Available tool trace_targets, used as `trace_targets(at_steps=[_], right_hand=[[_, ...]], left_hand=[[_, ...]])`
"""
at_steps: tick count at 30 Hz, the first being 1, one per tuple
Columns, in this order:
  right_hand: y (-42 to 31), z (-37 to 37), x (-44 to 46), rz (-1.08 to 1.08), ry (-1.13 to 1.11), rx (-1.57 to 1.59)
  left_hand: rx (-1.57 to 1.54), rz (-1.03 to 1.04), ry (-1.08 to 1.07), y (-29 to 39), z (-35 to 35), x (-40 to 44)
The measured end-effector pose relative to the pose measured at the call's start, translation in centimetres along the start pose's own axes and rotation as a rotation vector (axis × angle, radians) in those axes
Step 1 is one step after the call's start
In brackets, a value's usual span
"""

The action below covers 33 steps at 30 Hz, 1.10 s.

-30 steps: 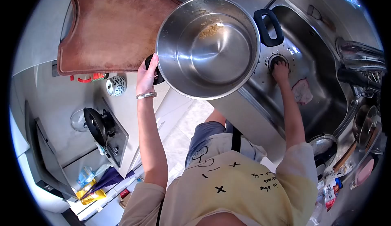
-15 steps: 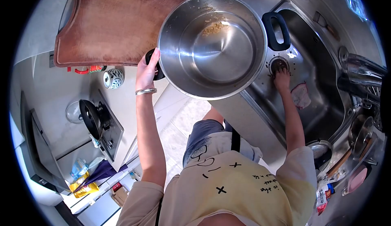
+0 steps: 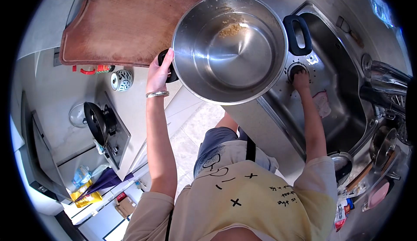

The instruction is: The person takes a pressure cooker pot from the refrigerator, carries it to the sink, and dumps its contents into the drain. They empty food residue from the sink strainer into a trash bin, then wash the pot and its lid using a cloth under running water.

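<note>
My left hand (image 3: pixel 158 73), with a bangle at its wrist, is closed around one black handle of a large steel pot (image 3: pixel 234 80). The pot is tilted so its inside faces me, and yellowish crumbs of food (image 3: pixel 233 29) cling to its wall. Down in the steel sink (image 3: pixel 343 128), my right hand (image 3: pixel 300 80) reaches to the dark drain (image 3: pixel 297 69), fingers bent down into it. Whatever those fingertips grip is hidden. Near that wrist lies a pale, pinkish cloth (image 3: pixel 322 103), flat on the sink floor.
A large wooden cutting board (image 3: pixel 130 21) stands at the upper left. Beyond it are a patterned jar (image 3: pixel 121 80) and a black pan (image 3: pixel 96 122) by the stove. The faucet (image 3: pixel 386 71) and several utensils and pans crowd the sink's right side.
The pot and my left hand sit slightly further right in the view, partly from a small camera shift. My right hand stays at the drain, its fingers a little more bunched.
</note>
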State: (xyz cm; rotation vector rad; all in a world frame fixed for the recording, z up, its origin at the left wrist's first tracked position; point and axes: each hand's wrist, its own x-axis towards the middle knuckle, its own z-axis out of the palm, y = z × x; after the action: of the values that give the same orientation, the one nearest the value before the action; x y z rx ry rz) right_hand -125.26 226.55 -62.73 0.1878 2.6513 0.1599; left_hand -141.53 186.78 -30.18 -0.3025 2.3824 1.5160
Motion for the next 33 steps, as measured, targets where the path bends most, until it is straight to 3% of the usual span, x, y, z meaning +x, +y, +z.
trace_targets(at_steps=[14,26,29,33], right_hand=[[-0.3,-2.8,-1.1,0.047,0.045,-0.01],[1.1,-2.3,-2.4,0.1,0.432,0.348],[1.3,-2.4,-2.6,0.096,0.342,0.401],[1.2,-1.9,-3.2,-0.062,0.395,0.388]], left_hand=[[-0.006,-0.007,-0.017,0.1,-0.1,0.0],[-0.016,-0.004,-0.022,0.1,0.0,-0.1],[-0.014,-0.012,-0.011,0.1,0.1,-0.1],[-0.009,-0.02,-0.004,0.3,0.2,-0.2]])
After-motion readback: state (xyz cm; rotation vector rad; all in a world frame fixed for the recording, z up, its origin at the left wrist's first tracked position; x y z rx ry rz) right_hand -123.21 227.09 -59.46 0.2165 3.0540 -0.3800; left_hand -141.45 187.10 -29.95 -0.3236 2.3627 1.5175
